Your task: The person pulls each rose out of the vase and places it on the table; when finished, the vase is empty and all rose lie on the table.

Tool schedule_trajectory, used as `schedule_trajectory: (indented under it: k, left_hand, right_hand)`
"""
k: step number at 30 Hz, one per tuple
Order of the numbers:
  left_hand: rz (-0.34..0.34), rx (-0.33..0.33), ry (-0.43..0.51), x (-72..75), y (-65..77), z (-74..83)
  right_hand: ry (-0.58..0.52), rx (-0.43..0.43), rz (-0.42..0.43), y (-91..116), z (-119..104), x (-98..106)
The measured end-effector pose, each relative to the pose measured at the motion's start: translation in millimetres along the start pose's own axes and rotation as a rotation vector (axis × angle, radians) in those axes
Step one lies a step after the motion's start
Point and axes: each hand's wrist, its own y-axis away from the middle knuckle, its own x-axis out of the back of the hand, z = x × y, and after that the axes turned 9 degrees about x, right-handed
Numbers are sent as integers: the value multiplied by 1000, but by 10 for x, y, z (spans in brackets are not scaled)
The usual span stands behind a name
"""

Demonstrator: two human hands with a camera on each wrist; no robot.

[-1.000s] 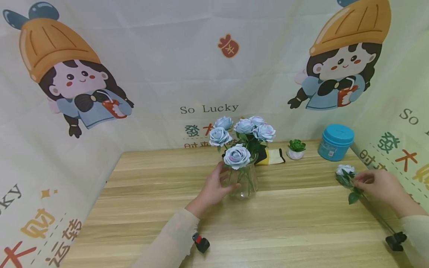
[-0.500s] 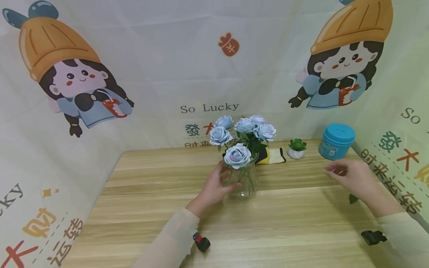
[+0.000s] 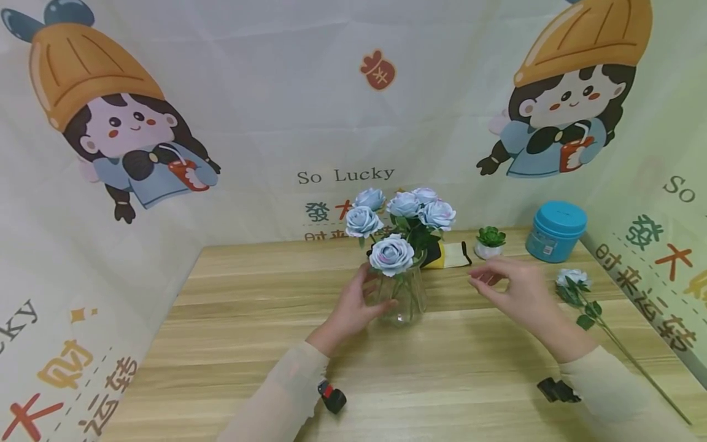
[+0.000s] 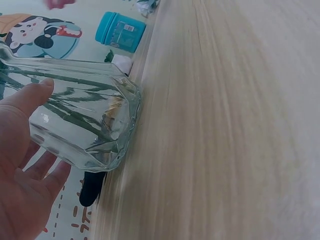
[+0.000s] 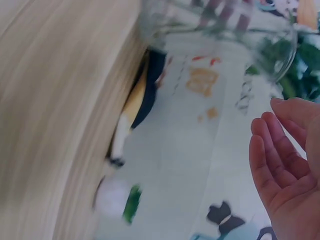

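A clear glass vase [image 3: 407,302] stands on the table with several pale blue roses [image 3: 391,255] in it, their green stems showing through the glass. My left hand [image 3: 351,312] holds it from the left side. In the left wrist view, the thumb lies along the glass vase [image 4: 75,112] and the fingers curve behind it. Right of the vase, my right hand [image 3: 521,301] hovers with its fingers loosely bent and nothing between them. The right wrist view shows this hand [image 5: 292,165] apart from the vase. A single blue rose [image 3: 573,280] with a long stem lies at the table's right.
Behind the vase lies a black, yellow and white cloth-like item [image 3: 448,255]. A small potted succulent [image 3: 490,241] and a blue lidded tub [image 3: 558,232] stand along the back edge. Printed cloth [image 3: 254,123] hangs around the wooden table [image 3: 248,307].
My right hand has let go of the single rose, which stays on the table, and has moved left toward the vase. The left hand keeps its hold on the vase.
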Motion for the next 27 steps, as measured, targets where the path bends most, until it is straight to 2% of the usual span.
schedule_trajectory:
  k: [14,20,27]
  left_hand:
    - [7,-6,20,-5,-6,2]
    - [5,-20,13,-1,-14,-7]
    - [-1,-23,11,2,-14,-15]
  right_hand:
    - [-249,68,123,-276,-443,-330]
    - [-243,109,201,-403,-559,-455]
    - [-251,107,238,-484,-625,-580]
